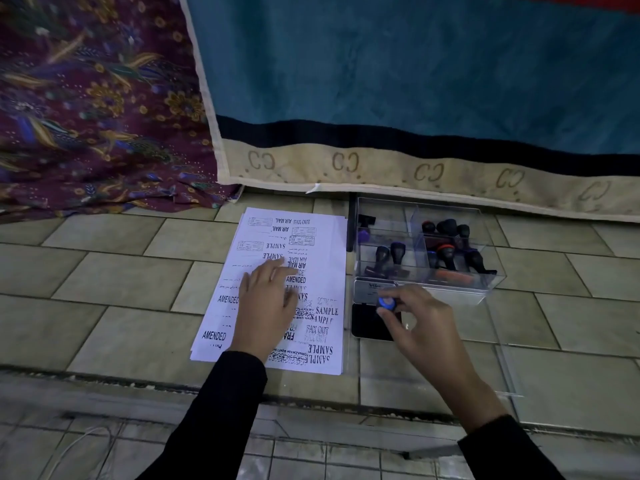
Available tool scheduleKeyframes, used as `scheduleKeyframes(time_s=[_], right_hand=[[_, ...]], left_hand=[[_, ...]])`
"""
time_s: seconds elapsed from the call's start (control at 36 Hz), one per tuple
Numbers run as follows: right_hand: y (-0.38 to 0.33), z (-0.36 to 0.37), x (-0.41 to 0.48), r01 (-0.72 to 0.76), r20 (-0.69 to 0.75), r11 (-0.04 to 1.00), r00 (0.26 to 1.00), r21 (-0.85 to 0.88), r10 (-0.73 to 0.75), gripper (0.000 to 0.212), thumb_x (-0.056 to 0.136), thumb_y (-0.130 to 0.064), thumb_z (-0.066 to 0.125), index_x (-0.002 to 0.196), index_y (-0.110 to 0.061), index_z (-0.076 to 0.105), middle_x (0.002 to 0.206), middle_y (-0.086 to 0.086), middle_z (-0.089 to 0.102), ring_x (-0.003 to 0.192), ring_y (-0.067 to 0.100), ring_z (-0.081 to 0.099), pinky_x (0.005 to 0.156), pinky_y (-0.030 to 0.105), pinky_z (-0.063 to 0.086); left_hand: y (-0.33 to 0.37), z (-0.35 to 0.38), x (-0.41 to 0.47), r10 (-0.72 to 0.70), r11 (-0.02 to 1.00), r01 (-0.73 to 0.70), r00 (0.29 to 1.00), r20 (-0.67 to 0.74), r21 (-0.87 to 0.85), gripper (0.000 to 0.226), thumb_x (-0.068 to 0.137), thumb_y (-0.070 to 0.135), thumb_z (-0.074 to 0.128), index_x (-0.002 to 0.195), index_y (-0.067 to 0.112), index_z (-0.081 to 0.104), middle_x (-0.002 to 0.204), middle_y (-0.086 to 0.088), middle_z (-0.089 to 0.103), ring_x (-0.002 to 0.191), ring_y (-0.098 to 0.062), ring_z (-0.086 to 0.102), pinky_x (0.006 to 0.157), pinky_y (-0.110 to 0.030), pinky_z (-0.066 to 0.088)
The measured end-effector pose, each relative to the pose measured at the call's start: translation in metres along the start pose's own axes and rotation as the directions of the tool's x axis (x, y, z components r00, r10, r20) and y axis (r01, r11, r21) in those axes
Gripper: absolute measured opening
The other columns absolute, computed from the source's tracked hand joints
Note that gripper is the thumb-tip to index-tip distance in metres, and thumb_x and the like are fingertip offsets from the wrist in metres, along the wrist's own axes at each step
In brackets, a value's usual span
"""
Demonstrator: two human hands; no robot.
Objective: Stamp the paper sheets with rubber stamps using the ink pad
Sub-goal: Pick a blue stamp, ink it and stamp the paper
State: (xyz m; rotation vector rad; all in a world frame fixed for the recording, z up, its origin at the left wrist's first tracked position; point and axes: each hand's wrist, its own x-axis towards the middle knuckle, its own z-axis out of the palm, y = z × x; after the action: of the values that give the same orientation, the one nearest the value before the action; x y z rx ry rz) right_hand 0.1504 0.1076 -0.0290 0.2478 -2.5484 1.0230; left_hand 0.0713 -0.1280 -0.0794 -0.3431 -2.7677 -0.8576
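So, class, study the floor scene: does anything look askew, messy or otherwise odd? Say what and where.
The top paper sheet is the odd part: stamp marks overlap, several read upside down from the wearer's side, and the FAX OUT print near its lower right is doubled, one faint.

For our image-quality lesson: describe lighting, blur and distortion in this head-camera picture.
Head view: dim, cool light; wide-angle lens bows the floor tiles; left hand slightly smeared over the paper sheets; stamp in the right hand soft; faint glare on the clear box.
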Motion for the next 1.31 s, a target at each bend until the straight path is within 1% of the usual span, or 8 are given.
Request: scheduleKeyframes(time_s=[0.11,0.22,0.53,0.78,0.89,1.11,1.19,1.31], right_hand=[[-0.003,0.002,-0.004,0.04,0.009,0.999,0.999,-0.01,-0.039,0.016,0.08,-0.007,0.071,0.094,-0.012,0.065,0.088,-0.003,0.062,0.076,0.01,0.061,0.07,0.026,0.052],[-0.004,0.004,-0.004,0.064,0.017,0.997,0.998,-0.03,-0.064,0.02,0.078,-0.003,0.072,0.095,-0.011,0.065,0.09,-0.001,0.063,0.077,0.01,0.06,0.071,0.021,0.049],[-0.006,0.01,-0.008,0.057,0.008,0.998,0.998,-0.025,-0.057,0.02,0.076,0.0,0.072,0.093,-0.009,0.066,0.089,0.0,0.063,0.081,0.008,0.06,0.075,0.012,0.046],[-0.004,0.009,-0.007,0.032,0.018,0.999,0.999,-0.006,-0.032,0.017,0.077,-0.004,0.072,0.092,-0.011,0.066,0.088,-0.003,0.062,0.077,0.005,0.06,0.07,0.018,0.05],[-0.006,0.002,0.009,-0.001,0.002,1.0,1.0,0.013,0.001,0.016,0.079,-0.007,0.071,0.092,-0.014,0.065,0.088,-0.004,0.063,0.076,0.004,0.061,0.071,0.018,0.051],[-0.025,0.03,0.051,-0.003,0.004,0.993,1.0,0.117,0.002,0.019,0.082,-0.006,0.068,0.1,-0.008,0.065,0.1,0.001,0.064,0.081,0.008,0.065,0.079,0.01,0.05],[-0.026,0.047,0.058,0.02,0.077,0.996,0.997,0.087,-0.027,0.019,0.083,-0.005,0.067,0.102,-0.007,0.065,0.099,0.007,0.063,0.079,0.013,0.066,0.076,0.016,0.05],[-0.021,0.061,0.061,0.031,0.109,0.999,0.993,0.034,-0.035,0.02,0.083,-0.005,0.067,0.103,-0.008,0.065,0.097,0.007,0.063,0.077,0.013,0.064,0.077,0.022,0.052]], left_hand=[[0.027,-0.003,-0.006,0.188,0.961,-0.157,0.974,0.123,-0.23,0.054,0.08,0.061,0.055,0.125,0.031,0.05,0.143,0.015,0.038,0.138,-0.003,0.022,0.113,-0.04,0.024],[0.051,0.009,-0.012,0.342,0.931,-0.304,0.92,0.191,-0.2,0.076,0.069,0.071,0.061,0.132,0.031,0.046,0.145,0.015,0.035,0.14,-0.002,0.019,0.116,-0.036,0.014],[0.047,0.035,-0.013,0.314,0.947,-0.292,0.927,0.203,-0.134,0.079,0.068,0.075,0.057,0.129,0.026,0.05,0.138,0.012,0.043,0.132,-0.007,0.034,0.111,-0.042,0.026],[0.051,0.028,-0.014,0.289,0.951,-0.253,0.932,0.219,-0.179,0.079,0.068,0.076,0.057,0.131,0.029,0.049,0.137,0.018,0.04,0.132,-0.001,0.03,0.113,-0.037,0.022],[0.045,0.009,-0.012,0.173,0.95,-0.137,0.978,0.112,-0.279,0.06,0.082,0.069,0.045,0.129,0.032,0.05,0.137,0.023,0.041,0.131,0.004,0.027,0.111,-0.027,0.021],[-0.008,-0.012,0.005,0.008,0.992,-0.015,0.998,-0.058,-0.124,0.033,0.093,0.04,0.041,0.119,0.024,0.055,0.129,0.006,0.055,0.12,-0.016,0.047,0.095,-0.046,0.046],[-0.015,-0.008,0.007,0.016,1.0,-0.017,0.999,-0.046,-0.011,0.027,0.092,0.024,0.053,0.118,0.021,0.057,0.13,0.002,0.055,0.12,-0.021,0.048,0.102,-0.045,0.038],[-0.013,-0.001,0.004,0.004,0.999,-0.003,1.0,-0.005,0.042,0.027,0.092,0.023,0.054,0.119,0.024,0.057,0.135,0.006,0.05,0.129,-0.017,0.04,0.111,-0.048,0.026]])
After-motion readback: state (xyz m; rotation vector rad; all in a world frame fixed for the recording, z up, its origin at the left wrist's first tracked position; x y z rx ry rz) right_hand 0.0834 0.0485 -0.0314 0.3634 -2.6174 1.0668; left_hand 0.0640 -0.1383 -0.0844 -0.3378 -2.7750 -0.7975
